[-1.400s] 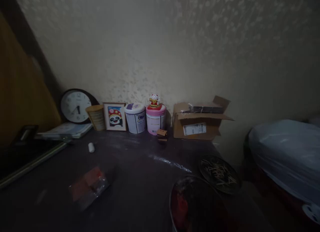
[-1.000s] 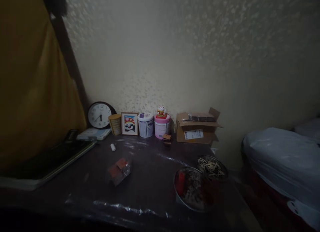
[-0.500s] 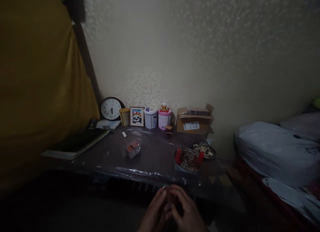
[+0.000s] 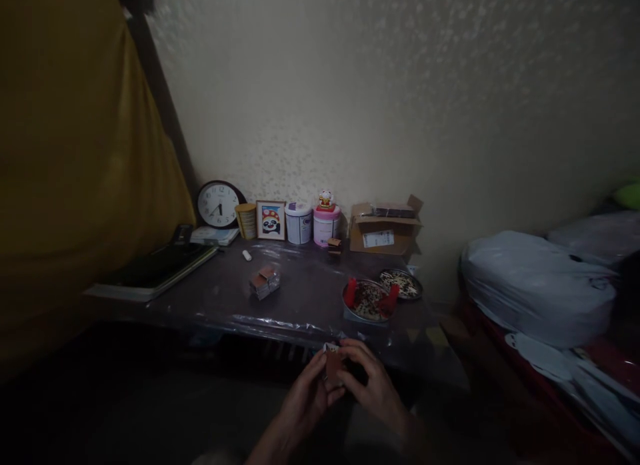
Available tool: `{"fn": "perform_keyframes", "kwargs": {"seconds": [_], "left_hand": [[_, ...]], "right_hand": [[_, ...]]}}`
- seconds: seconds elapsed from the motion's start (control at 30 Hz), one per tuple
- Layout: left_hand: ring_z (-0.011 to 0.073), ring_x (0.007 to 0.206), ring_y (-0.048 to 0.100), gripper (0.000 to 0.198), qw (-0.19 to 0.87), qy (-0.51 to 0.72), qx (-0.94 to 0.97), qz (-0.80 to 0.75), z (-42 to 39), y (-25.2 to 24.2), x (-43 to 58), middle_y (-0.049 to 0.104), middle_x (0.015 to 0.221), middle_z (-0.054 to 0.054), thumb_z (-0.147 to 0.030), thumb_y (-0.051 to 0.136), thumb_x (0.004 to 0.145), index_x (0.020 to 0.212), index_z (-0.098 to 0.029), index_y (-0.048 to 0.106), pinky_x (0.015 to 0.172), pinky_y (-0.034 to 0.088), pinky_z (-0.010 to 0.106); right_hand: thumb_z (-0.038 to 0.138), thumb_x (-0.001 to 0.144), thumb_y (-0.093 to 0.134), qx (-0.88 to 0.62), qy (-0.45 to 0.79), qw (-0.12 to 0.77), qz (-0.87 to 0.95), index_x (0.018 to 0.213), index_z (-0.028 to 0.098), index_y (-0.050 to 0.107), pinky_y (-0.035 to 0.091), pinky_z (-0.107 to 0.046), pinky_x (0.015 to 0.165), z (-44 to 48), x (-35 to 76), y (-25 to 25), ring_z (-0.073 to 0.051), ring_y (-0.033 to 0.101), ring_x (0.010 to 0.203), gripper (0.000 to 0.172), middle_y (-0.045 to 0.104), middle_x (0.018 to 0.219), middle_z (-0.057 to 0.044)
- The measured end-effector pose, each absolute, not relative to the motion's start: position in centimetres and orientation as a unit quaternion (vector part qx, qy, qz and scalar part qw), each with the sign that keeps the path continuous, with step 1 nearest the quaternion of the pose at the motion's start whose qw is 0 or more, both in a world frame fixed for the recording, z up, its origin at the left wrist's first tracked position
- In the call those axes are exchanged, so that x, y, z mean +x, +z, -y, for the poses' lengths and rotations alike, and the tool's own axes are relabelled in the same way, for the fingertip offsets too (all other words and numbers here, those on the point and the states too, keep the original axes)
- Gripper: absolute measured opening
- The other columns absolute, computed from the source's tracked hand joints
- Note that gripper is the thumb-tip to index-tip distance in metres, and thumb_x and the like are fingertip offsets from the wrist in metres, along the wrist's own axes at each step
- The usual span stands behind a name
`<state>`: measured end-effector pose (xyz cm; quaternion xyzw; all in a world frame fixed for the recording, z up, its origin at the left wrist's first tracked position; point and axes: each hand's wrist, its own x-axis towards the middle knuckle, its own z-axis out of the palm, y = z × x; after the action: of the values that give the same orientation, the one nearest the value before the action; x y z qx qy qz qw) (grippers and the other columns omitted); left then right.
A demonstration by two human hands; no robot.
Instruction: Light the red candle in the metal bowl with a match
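A small brown matchbox (image 4: pixel 334 367) is held upright just in front of the table's near edge. My left hand (image 4: pixel 311 391) grips it from the left, fingers curled around its side and underneath. My right hand (image 4: pixel 373 385) pinches it from the right, thumb on the brown face and fingers at the top. White shows at the box's upper end with tiny dark specks, too small to make out. Beyond my hands stands a round tin (image 4: pixel 369 303) full of what look like loose matchsticks, with red pieces (image 4: pixel 351 293) at its rim.
A round lid (image 4: pixel 401 284) holding more sticks lies behind the tin. Plastic-wrapped matchboxes (image 4: pixel 265 281) sit mid-table (image 4: pixel 305 291). Along the wall stand a clock (image 4: pixel 219 205), yellow cup (image 4: pixel 247 221), panda picture (image 4: pixel 271 221), two tubs (image 4: pixel 299 225) and a cardboard box (image 4: pixel 379 239).
Both hands have risen in the view with the matchbox, and its brown face and white upper end show more plainly. The camera has tilted slightly down, with the table scene shifted up.
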<state>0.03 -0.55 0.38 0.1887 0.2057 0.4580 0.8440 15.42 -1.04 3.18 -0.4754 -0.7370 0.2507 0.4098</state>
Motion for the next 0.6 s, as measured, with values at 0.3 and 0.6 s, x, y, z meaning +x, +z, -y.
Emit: {"fn": "perform_keyframes", "kwargs": {"seconds": [0.3,0.6], "left_hand": [[0.0146,0.065,0.063,0.029,0.853,0.410,0.225,-0.233,0.3,-0.6,0.5,0.068,0.080,0.009,-0.032,0.050,0.082,0.104,-0.014,0.056,0.055,0.043,0.022],[0.0130,0.052,0.059,0.034,0.826,0.403,0.263,-0.293,0.2,-1.1,0.9,0.066,0.070,0.008,-0.036,0.052,0.080,0.104,-0.012,0.055,0.043,0.038,0.019]], "right_hand": [[0.022,0.086,0.047,-0.507,0.223,0.386,0.738,0.077,0.022,0.061,0.045,-0.023,0.073,0.5,16.1,2.8,-0.014,0.059,0.079,0.017,0.060,0.081,0.000],[0.018,0.088,0.044,-0.530,0.153,0.268,0.790,0.081,0.024,0.059,0.044,-0.022,0.070,0.9,16.4,2.7,-0.012,0.059,0.077,0.018,0.059,0.084,0.001]]}}
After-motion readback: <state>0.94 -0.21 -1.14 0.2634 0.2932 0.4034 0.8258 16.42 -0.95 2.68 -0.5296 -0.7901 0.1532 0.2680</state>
